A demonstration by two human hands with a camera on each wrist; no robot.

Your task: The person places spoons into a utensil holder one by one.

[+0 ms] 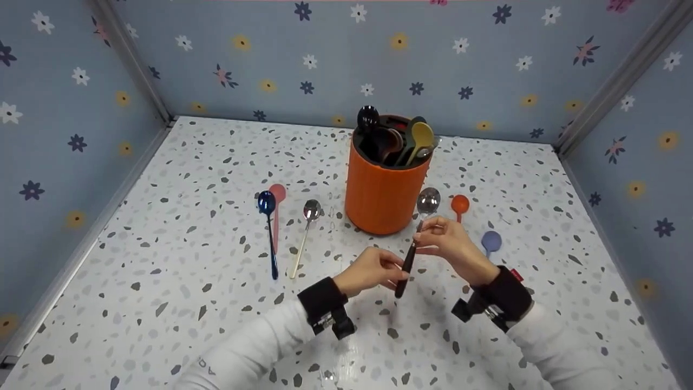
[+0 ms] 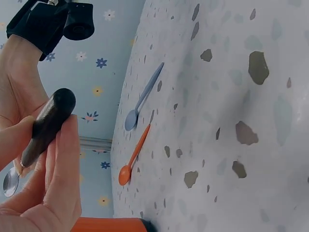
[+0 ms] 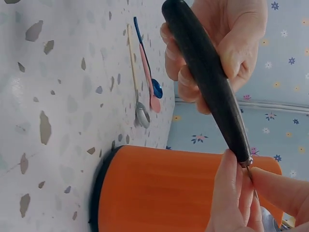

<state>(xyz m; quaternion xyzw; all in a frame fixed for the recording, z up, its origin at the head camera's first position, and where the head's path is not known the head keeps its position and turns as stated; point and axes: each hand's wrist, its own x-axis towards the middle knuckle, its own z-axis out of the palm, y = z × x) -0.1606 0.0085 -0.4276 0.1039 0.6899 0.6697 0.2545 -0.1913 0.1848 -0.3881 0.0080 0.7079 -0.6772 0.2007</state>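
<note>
Both hands hold one metal spoon (image 1: 429, 201) with a black handle (image 3: 205, 72), bowl end up and away from me. My left hand (image 1: 373, 271) pinches the handle near its butt end, thumb on one side and fingers on the other in the left wrist view. Higher up, my right hand (image 1: 446, 242) pinches the thin metal neck where it meets the handle. The spoon is raised above the table, just in front of and right of an orange utensil holder (image 1: 381, 197). Several spoons stand in that holder, among them a yellow spoon (image 1: 422, 135) and a black spoon (image 1: 368, 118).
Left of the holder lie a dark blue spoon (image 1: 267, 203), a pink spoon (image 1: 278, 192) partly under it, and a silver spoon with pale handle (image 1: 312, 210). To the right lie an orange spoon (image 1: 460, 204) and a purple spoon (image 1: 491, 241). Flowered panels (image 1: 270, 59) wall the speckled table (image 1: 206, 157).
</note>
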